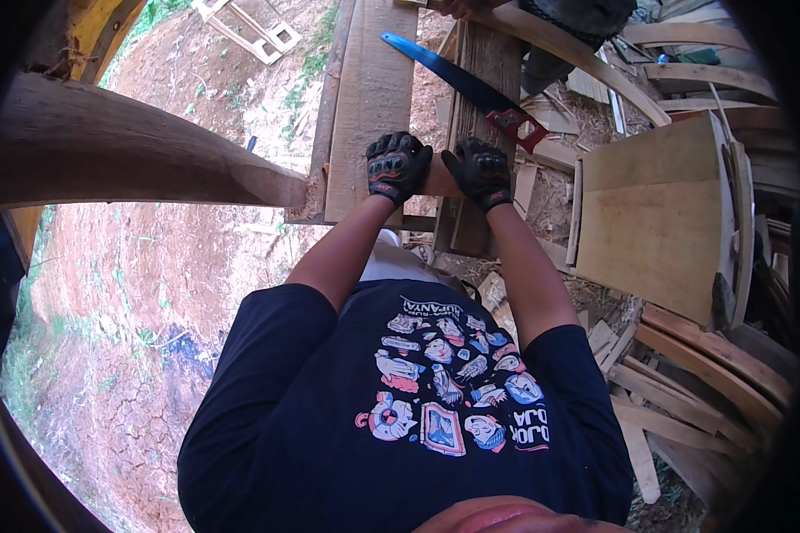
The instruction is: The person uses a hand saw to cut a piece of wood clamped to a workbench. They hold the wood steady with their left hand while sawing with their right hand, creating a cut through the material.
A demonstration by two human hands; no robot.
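Note:
Both my hands wear black gloves with hard knuckle guards. My left hand [397,166] is closed around the left end of a short reddish-brown wood piece [440,181], and my right hand [481,171] closes on its right end. The piece spans the gap between two wooden planks. Under my left hand is a wide pale plank [370,98]; a darker plank [480,80] lies under my right. Beyond my hands, a handsaw [453,78] with a blue blade and red handle rests across the planks, touched by neither hand.
A thick curved beam [142,147] juts in from the left. Another person's hand [467,7] is at the top, near a long curved board [587,58]. To the right stands a plywood-faced wooden panel [653,218], with stacked offcuts [684,391] below it.

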